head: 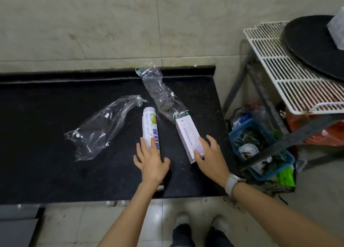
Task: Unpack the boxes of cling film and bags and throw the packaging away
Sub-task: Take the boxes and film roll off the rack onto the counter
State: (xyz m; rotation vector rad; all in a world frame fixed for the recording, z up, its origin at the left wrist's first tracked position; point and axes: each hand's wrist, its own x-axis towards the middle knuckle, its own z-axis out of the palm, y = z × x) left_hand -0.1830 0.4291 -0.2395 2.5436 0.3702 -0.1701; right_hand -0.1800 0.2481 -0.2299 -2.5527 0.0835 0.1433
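A white roll of cling film [149, 124] with a printed label lies on the black counter [46, 172]. My left hand [150, 161] rests flat on its near end, fingers straight. A pale purple box [188, 135] lies to the right of the roll, and my right hand [210, 153] touches its near end with spread fingers. Two empty clear plastic wrappers lie on the counter: one [100, 127] to the left, the other [162, 94] stretching from the back edge down to the box.
A blue basket [260, 148] holding scraps and rubbish stands on the floor right of the counter. Above it a metal stand carries a white wire rack [290, 77] and a black round pan [312, 46]. A tiled wall runs behind the counter.
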